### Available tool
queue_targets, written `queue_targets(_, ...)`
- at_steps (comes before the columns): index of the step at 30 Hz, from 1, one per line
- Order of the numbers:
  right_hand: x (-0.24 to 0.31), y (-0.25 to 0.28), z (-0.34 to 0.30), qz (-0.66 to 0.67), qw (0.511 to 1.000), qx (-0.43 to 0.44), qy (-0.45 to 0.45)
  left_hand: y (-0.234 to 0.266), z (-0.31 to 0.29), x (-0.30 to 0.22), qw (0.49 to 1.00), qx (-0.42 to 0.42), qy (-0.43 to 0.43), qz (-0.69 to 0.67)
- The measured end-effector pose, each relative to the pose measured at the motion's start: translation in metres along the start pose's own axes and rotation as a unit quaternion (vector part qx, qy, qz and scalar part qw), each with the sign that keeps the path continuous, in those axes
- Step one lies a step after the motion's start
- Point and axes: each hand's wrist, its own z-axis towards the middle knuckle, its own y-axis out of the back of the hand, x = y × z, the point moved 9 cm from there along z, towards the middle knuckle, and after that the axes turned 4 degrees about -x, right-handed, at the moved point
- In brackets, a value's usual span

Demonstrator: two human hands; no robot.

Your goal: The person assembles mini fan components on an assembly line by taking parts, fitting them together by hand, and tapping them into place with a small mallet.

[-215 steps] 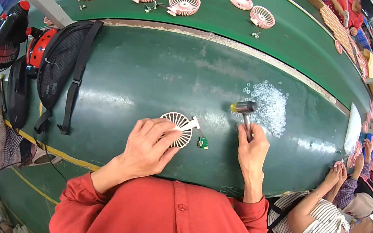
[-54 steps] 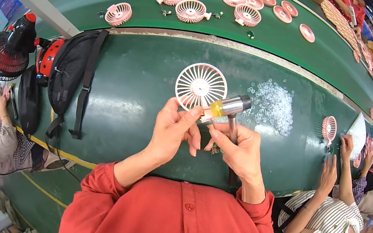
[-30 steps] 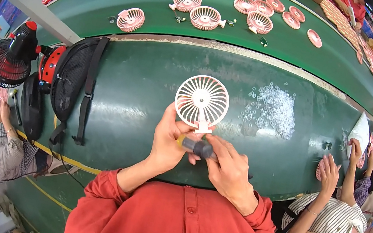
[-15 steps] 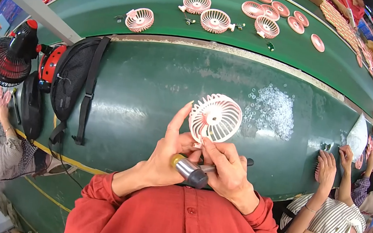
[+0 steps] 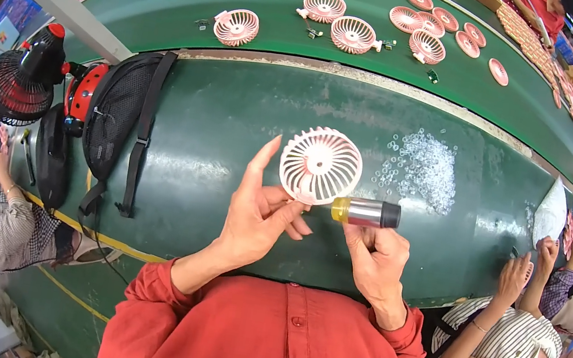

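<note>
My left hand (image 5: 256, 215) pinches the lower edge of a pale pink, slatted fan housing (image 5: 321, 166) between thumb and fingers, with the index finger stretched upward beside it. The housing is held above the green table, its round slatted face turned up toward me. In my right hand (image 5: 378, 265) is a small mallet (image 5: 365, 212) with a yellow face, a metal middle and a black face. Its handle is mostly hidden in my closed fingers. The yellow face lies close to the housing's lower right rim; whether they touch I cannot tell.
Small clear rings (image 5: 423, 171) lie heaped right of the housing. Beyond the table's raised edge, a green conveyor belt (image 5: 177, 19) carries several pink fan parts. At left are a black bag (image 5: 115, 122) and a black fan (image 5: 20, 84). Co-workers sit on both sides.
My right hand has moved away from the housing's lower edge to the right, and the mallet has swung up beside the rim. The housing has shifted slightly left and tilted flatter toward me.
</note>
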Motion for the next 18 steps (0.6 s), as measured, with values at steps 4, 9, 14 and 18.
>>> queue_targets(4,0.009,-0.001,-0.001,-0.018,0.997,-0.033,0.064,-0.007,-0.003,0.009,0.999,0.01,0.019,-0.04)
queue_targets(9,0.045,-0.028,-0.001,-0.15,0.965,0.082,0.2,-0.009,-0.011,0.0,0.991,0.038,-0.08,0.097)
queue_targets(14,0.039,-0.034,-0.007,-0.128,0.963,0.101,0.216,-0.011,-0.015,0.003,0.985,0.096,-0.097,0.109)
queue_targets(18,0.036,-0.038,-0.007,-0.098,0.969,0.132,0.187,-0.008,-0.014,0.008,0.993,0.067,-0.066,0.065)
